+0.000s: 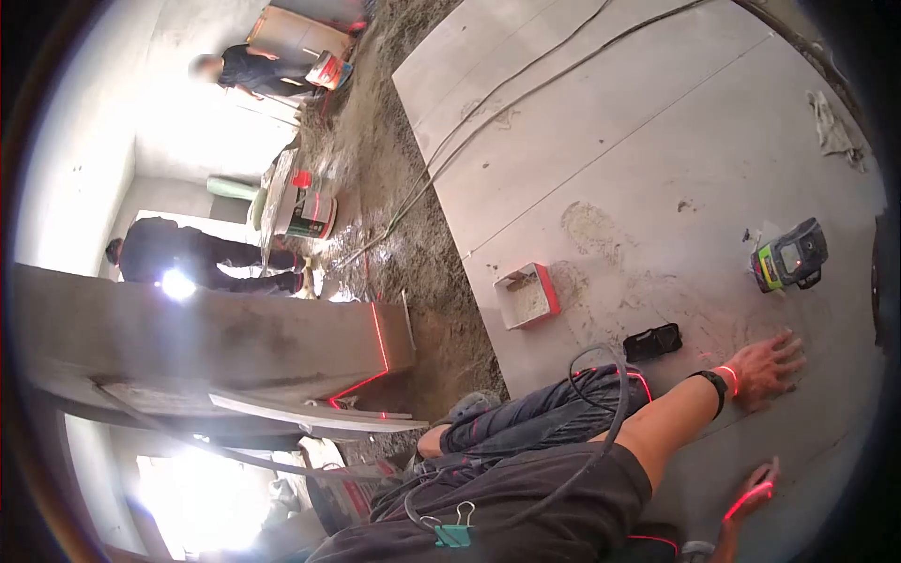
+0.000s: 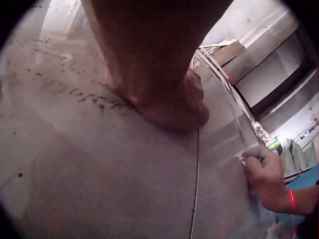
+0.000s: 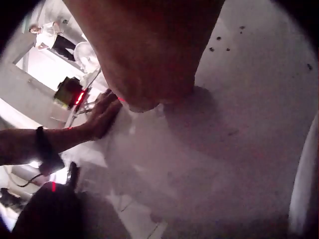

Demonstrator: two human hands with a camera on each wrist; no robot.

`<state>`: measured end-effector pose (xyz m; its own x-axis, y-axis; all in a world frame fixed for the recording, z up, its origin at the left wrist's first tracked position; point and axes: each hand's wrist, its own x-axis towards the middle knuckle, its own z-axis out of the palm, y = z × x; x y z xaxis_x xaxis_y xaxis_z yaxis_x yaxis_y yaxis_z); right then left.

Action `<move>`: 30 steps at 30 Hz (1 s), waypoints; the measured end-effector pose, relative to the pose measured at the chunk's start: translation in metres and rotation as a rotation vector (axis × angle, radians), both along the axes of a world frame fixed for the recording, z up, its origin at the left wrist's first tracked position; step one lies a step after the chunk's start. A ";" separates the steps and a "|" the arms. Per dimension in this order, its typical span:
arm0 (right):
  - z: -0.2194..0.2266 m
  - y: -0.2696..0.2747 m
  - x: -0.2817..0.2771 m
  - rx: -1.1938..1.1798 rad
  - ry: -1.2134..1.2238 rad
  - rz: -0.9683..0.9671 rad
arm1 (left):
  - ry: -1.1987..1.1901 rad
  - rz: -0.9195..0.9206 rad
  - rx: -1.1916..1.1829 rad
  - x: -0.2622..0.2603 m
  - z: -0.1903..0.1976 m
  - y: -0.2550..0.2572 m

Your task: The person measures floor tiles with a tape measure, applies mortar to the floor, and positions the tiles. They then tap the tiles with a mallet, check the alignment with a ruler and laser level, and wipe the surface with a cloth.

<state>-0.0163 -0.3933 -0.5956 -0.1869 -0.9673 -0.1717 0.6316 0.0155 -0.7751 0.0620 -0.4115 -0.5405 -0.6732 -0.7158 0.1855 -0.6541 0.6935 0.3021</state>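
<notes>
In the head view, my left hand (image 1: 765, 368) lies palm down on the large pale slab (image 1: 657, 188), fingers spread, a black band on the wrist. My right hand (image 1: 754, 488) is lower in that view, a red laser line across it; its fingers look loosely bent in the left wrist view, where the hand (image 2: 266, 177) is beside a thin seam. Nothing is seen in either hand. Each wrist view shows its own hand mostly hidden behind the wrist. A green and black laser level (image 1: 790, 255) stands beyond my left hand.
A black case (image 1: 652, 342), a red-edged open box (image 1: 527, 296) and a cloth (image 1: 833, 131) lie on the slab. Cables (image 1: 507, 98) cross it. Wet, rough ground (image 1: 375, 141) borders it, with a bucket (image 1: 310, 214) and two people farther off.
</notes>
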 end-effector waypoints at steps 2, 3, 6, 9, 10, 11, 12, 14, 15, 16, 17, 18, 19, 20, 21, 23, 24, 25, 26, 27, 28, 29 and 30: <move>0.014 -0.017 0.032 -0.173 -0.644 -0.165 | -0.117 -0.016 0.006 0.004 0.009 0.001; 0.019 -0.019 0.040 -0.264 -0.827 -0.245 | -0.118 -0.014 -0.005 0.006 0.012 0.000; 0.031 -0.014 0.057 -0.507 -1.146 -0.393 | -0.176 -0.015 0.021 0.004 0.013 -0.001; 0.039 -0.008 0.063 -0.642 -1.332 -0.448 | 0.064 -0.021 0.042 0.003 -0.006 0.001; 0.040 -0.007 0.062 -0.669 -1.323 -0.444 | 0.147 -0.029 0.052 0.001 -0.013 0.001; 0.042 -0.005 0.060 -0.684 -1.302 -0.452 | 0.236 -0.042 0.069 -0.002 -0.012 0.001; 0.043 -0.006 0.059 -0.703 -1.287 -0.466 | 0.248 -0.052 0.075 -0.007 -0.012 0.001; 0.044 -0.011 0.059 -0.770 -1.314 -0.485 | 0.145 -0.029 0.023 0.001 -0.011 -0.001; 0.044 -0.014 0.061 -0.790 -1.328 -0.494 | 0.107 -0.023 0.013 0.007 -0.007 -0.004; 0.044 -0.015 0.063 -0.805 -1.344 -0.496 | 0.091 -0.029 0.008 0.009 -0.002 -0.004; 0.042 -0.015 0.065 -0.799 -1.354 -0.501 | 0.084 -0.033 0.007 0.012 0.003 -0.004; 0.044 -0.016 0.065 -0.820 -1.364 -0.505 | 0.086 -0.039 0.006 0.013 0.005 -0.004; 0.044 -0.017 0.066 -0.831 -1.375 -0.508 | 0.091 -0.045 0.004 0.013 0.007 -0.004; 0.043 -0.018 0.066 -0.840 -1.380 -0.514 | 0.125 -0.052 0.009 0.014 0.008 -0.001; 0.044 -0.018 0.067 -0.851 -1.385 -0.511 | 0.148 -0.055 0.013 0.018 0.008 -0.004; 0.043 -0.019 0.067 -0.859 -1.389 -0.515 | 0.108 -0.082 0.013 0.013 0.014 -0.001; 0.040 -0.017 0.067 -0.861 -1.392 -0.513 | 0.083 -0.075 0.017 0.013 0.016 -0.001; 0.036 -0.019 0.066 -0.852 -1.356 -0.517 | 0.057 -0.068 0.021 0.013 0.018 -0.001; 0.032 -0.020 0.065 -0.842 -1.320 -0.521 | 0.000 -0.062 0.028 0.014 0.021 -0.001; 0.030 -0.020 0.062 -0.830 -1.249 -0.532 | -0.054 -0.057 0.036 0.014 0.024 0.001; 0.028 -0.019 0.059 -0.829 -1.238 -0.530 | -0.107 -0.055 0.042 0.013 0.028 0.002; 0.034 -0.019 0.062 -0.750 -1.140 -0.555 | -0.161 -0.052 0.044 0.009 0.024 0.002; 0.042 -0.018 0.066 -0.669 -1.042 -0.574 | -0.154 -0.052 0.043 0.007 0.018 0.001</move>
